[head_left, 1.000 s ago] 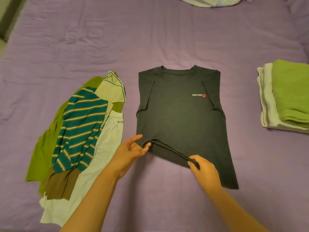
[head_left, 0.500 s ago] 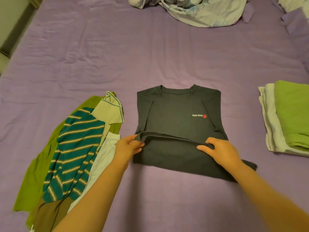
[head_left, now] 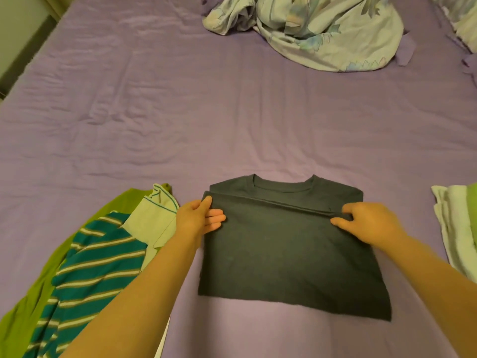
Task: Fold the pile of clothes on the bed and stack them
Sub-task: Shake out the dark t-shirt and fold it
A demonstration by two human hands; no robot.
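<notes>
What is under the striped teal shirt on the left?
Under the striped teal shirt lie a green garment and a pale collared piece. Anything deeper in the pile is covered, so it cannot be seen.

No legible text, labels, brands or numbers anywhere in view. The dark grey t-shirt (head_left: 289,254) lies folded with only plain fabric showing, no print visible. The striped garment (head_left: 98,275) and the folded stack (head_left: 454,228) at right show no readable marks either.

T-shirt (head_left: 289,254) mid bed (head_left: 232,112); unfolded pile (head_left: 85,267) left, folded stack (head_left: 456,228) right, bedding (head_left: 322,29) behind.
</notes>
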